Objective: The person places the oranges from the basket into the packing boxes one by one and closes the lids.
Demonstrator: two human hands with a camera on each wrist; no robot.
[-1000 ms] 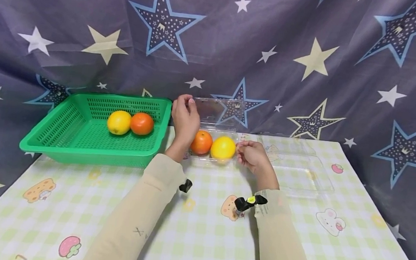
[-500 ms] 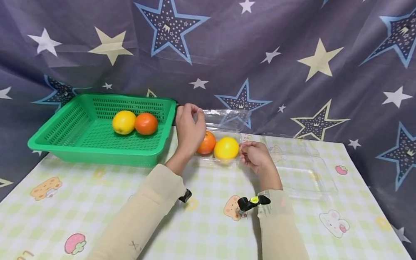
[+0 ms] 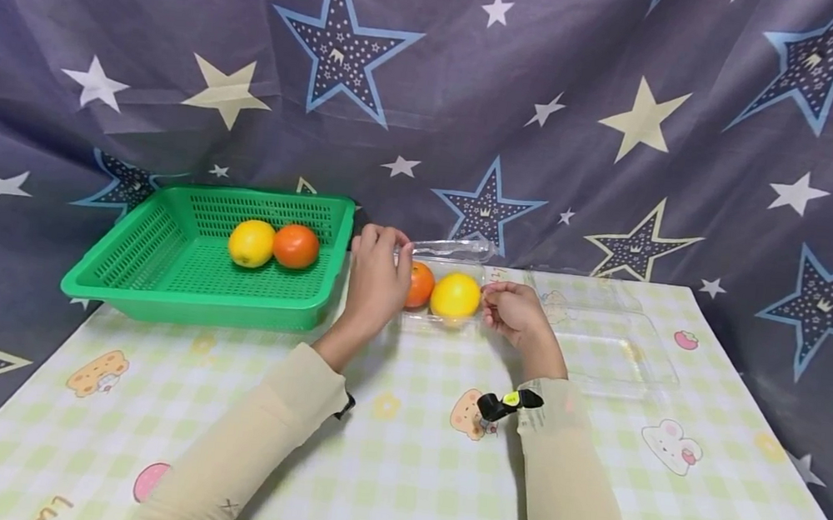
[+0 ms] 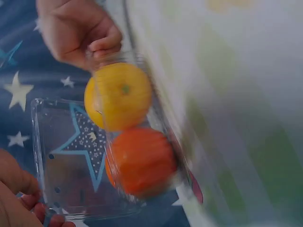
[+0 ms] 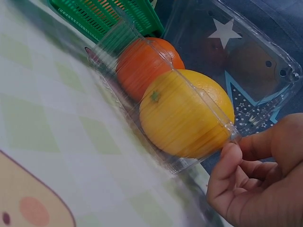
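Observation:
A clear plastic clamshell box (image 3: 418, 324) holds a yellow citrus-like fruit (image 3: 456, 296) and an orange-red round fruit (image 3: 421, 284) side by side. My left hand (image 3: 378, 280) pinches the left edge of its lid (image 3: 455, 249), which leans partly folded over behind the fruit. In the left wrist view those fingertips grip a lid corner. At the box's right end my right hand (image 3: 520, 316) pinches the rim between thumb and forefinger, plainly seen in the right wrist view. Part of the orange-red fruit is hidden by the left hand in the head view.
Left of the box stands a green basket (image 3: 231, 311) with a yellow fruit (image 3: 251, 244) and an orange-red fruit (image 3: 295, 247) inside. Another clear plastic box (image 3: 600, 382) lies open at the right. A starry curtain (image 3: 433, 86) hangs behind the checked table (image 3: 396, 476).
The lid has tilted down and forward from near upright, with my left hand lowering along with it. My right hand keeps its place on the box rim.

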